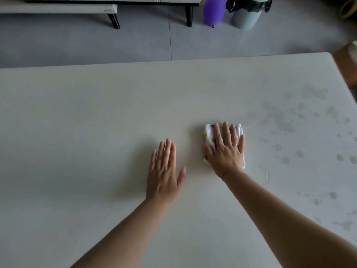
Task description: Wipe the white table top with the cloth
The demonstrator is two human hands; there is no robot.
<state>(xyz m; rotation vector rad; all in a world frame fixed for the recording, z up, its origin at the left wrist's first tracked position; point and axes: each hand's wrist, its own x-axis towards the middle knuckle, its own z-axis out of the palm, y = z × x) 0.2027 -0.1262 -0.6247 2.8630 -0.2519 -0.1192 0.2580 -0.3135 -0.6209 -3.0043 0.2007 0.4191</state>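
Note:
The white table top [87, 122] fills most of the head view. A small folded white cloth [208, 132] with a faint print lies a little right of the table's middle. My right hand [226, 151] presses flat on the cloth, fingers straight, covering most of it. To its left, my left hand [164, 171] rests palm-down on the bare table with fingers straight, holding nothing. Wet streaks and droplets [280, 118] mark the table surface to the right of the cloth.
Beyond the table's far edge is grey floor. A purple balloon [214, 9] and a pale bin with a black liner [247, 12] stand at the back right. A white cabinet on black legs [114, 18] is at the back left.

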